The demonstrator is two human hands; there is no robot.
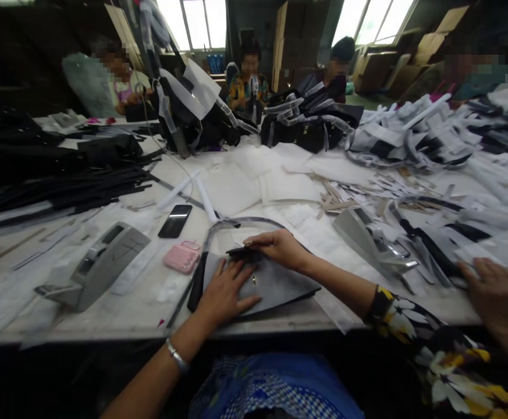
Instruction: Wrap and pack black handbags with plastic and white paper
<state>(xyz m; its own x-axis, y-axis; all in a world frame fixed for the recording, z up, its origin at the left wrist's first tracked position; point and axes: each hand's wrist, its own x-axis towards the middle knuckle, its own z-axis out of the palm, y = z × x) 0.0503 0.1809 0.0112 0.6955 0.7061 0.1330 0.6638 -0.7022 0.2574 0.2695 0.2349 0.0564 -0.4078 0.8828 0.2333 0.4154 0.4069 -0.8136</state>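
Observation:
A dark grey handbag (282,288) lies flat on the table before me, its handle (254,221) wrapped in clear plastic and arching behind it. My left hand (228,291) rests on the bag's front with the fingers spread. With thumb and fingers pinched together, my right hand (279,247) grips a small black flap (245,252) near the bag's upper edge. A small gold-coloured metal fitting (254,280) shows on the bag between my hands. Part of the flap is hidden behind my right fingers.
Grey tape dispensers stand left (100,267) and right (367,241). A phone (176,221) and a pink pouch (181,257) lie left of the bag. White sheets (280,174) and wrapped handles (423,131) cover the back. A co-worker's hand (498,291) is at the right edge.

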